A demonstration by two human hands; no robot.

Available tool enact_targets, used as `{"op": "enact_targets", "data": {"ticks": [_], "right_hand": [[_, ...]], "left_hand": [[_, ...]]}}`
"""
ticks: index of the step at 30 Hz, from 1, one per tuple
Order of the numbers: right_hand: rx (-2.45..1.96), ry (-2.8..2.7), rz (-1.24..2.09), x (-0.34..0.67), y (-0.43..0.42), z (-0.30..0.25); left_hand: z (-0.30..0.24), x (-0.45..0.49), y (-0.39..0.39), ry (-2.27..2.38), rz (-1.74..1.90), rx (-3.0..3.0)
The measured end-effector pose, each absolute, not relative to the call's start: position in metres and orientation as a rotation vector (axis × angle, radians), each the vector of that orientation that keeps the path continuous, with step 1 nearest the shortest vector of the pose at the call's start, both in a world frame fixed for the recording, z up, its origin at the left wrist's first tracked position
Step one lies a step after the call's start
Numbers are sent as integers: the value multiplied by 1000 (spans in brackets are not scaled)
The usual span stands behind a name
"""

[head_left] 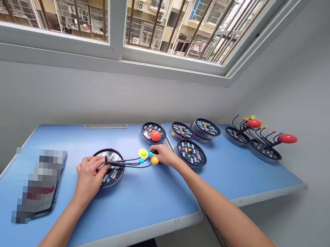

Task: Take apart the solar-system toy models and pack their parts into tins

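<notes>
My left hand (90, 177) is closed around the hub of a bundle of thin black arms (127, 163), held over a round black base (112, 169) with coloured planet print. The arms end in small balls: yellow (143, 153), teal (150, 154) and orange (154, 160). My right hand (166, 154) pinches at the ball ends, fingers curled by the orange ball. A second black base (153, 132) with a red ball (155, 135) on it lies just beyond.
Three more black discs (191, 152) lie on the right blue table. Two assembled planet models (263, 144) with red balls stand at the far right. A blurred flat object (41, 188) lies at the left. A gap separates the two tables; the wall and window are behind.
</notes>
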State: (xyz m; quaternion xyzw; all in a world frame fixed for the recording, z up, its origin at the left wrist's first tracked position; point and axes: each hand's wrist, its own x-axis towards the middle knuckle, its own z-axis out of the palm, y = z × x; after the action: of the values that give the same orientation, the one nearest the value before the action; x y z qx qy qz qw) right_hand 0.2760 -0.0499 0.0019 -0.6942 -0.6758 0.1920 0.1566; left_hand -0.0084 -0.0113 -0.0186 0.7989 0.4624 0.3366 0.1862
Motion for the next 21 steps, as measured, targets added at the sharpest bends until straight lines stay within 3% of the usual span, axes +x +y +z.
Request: {"op": "enact_targets", "data": {"ticks": [9,21], "right_hand": [[-1807,-1944,242,285,-56,-21],[-1684,-1779,73,285,-68,-26]], "left_hand": [[-20,-9,-11,1280,962,2261],[-19,-10,-14,1313,974,2326]]}}
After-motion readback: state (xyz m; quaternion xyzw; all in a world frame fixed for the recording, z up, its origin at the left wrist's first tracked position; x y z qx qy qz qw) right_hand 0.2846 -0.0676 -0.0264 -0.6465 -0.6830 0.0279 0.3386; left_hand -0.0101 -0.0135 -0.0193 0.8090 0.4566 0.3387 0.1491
